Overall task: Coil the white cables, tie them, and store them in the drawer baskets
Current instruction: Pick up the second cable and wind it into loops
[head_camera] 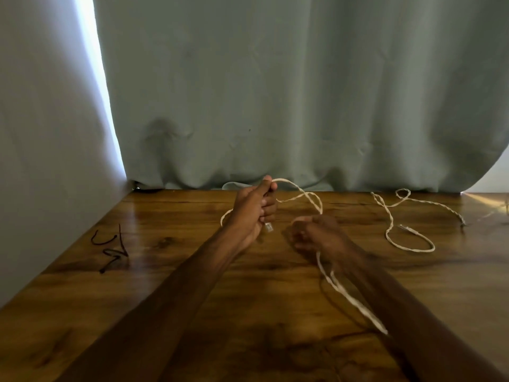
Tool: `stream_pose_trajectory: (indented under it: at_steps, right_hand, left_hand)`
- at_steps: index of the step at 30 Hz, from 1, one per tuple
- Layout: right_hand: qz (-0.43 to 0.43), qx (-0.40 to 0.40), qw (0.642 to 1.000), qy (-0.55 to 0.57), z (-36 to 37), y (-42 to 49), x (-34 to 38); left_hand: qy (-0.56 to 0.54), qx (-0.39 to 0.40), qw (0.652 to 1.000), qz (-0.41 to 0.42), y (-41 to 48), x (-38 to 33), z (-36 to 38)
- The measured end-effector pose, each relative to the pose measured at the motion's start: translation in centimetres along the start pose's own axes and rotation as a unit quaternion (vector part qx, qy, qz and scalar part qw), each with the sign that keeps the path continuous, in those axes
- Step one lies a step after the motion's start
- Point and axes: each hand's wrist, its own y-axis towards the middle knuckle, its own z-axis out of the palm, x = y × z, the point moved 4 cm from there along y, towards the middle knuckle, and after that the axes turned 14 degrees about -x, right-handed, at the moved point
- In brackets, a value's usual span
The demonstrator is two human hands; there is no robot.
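My left hand (254, 210) grips a white braided cable (308, 195) above the wooden table (192, 271), with a loop rising over its fingers and the plug end (268, 227) hanging below the palm. The cable arcs right to my right hand (316, 234), which holds it in curled fingers. From there a doubled length (349, 296) trails back toward me along my right forearm. A second white cable (396, 216) lies loose in curves on the table at the right, untouched.
Several short dark twist ties (113, 249) lie on the table at the left. A grey-green curtain (275, 92) hangs along the table's back edge, and a pale wall (41, 133) bounds the left side. No drawer or basket is in view.
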Motion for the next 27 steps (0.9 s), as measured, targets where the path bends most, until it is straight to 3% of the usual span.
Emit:
stream_pose_trajectory:
  at_steps: [2,5,7,10,13,17,19,24,27]
  right_hand:
    - [-0.029,-0.094,0.995,0.025,-0.3,0.6,-0.7]
    - [-0.086,-0.147,0.984,0.045,0.1,0.3,-1.3]
    - [-0.174,-0.190,0.965,0.056,0.1,-0.6,-1.0]
    - [-0.386,-0.222,0.895,0.012,-0.1,-2.0,0.6]
    - [-0.496,-0.231,0.836,-0.042,0.2,-2.2,1.6]
    - [-0.541,-0.167,0.812,-0.143,1.2,-1.0,0.9]
    - [-0.567,-0.124,0.804,-0.129,1.3,-0.5,0.5]
    - [-0.536,-0.118,0.835,-0.036,1.2,-0.8,1.0]
    - [-0.483,-0.104,0.869,0.011,1.5,-0.8,0.6]
  left_hand:
    - [0.000,0.005,1.000,-0.006,-0.2,0.4,0.1]
    - [-0.010,0.010,1.000,-0.026,-0.4,0.5,0.4]
    - [0.003,0.008,1.000,-0.025,-0.5,0.6,0.4]
    - [0.061,-0.011,0.998,-0.007,-0.4,0.7,0.0]
    - [0.120,-0.002,0.993,-0.021,-0.7,0.6,-0.1]
    - [0.149,0.080,0.982,-0.087,-1.5,0.6,0.3]
    - [0.127,0.132,0.974,-0.132,-2.0,0.5,0.5]
    - [-0.011,0.246,0.949,-0.196,-3.2,0.0,2.0]
    - [-0.072,0.271,0.940,-0.196,-3.6,-0.2,2.7]
